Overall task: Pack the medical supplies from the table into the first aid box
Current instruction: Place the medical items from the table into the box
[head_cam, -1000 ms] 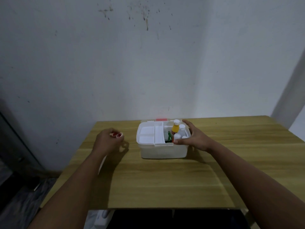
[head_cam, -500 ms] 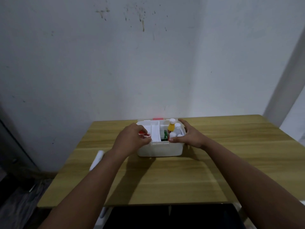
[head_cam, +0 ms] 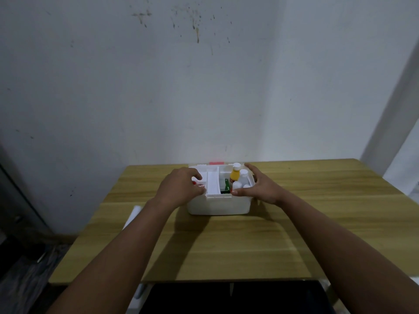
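First aid box (head_cam: 217, 203) sits open near the far edge of the bench (head_cam: 226, 241), toward its middle. Its right compartment already holds upright bottles, one orange (head_cam: 234, 175), so they stand packed together. The right hand (head_cam: 258, 188) is spread over the box's right rim, likely steadying it. The left hand (head_cam: 181, 188) curls over the left tray compartment, pinching a small red-and-white item (head_cam: 199, 183), seemingly to set it there. What the item is, I cannot tell.
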